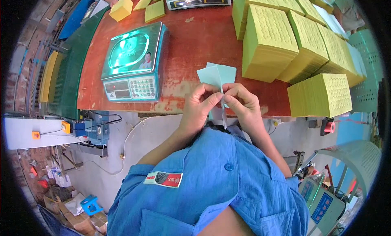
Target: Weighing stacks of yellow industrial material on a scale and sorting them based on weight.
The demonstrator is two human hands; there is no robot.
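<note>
a person's left hand and right hand pinch pale blue-green sheets in a narrow thumb-and-finger grip at the near edge of the red table; likely light, flexible and easily creased, they are best held by their edges.

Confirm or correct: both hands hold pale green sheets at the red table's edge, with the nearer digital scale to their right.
Wrong side: the head view shows the nearer digital scale to the left of the left hand and right hand.
</note>
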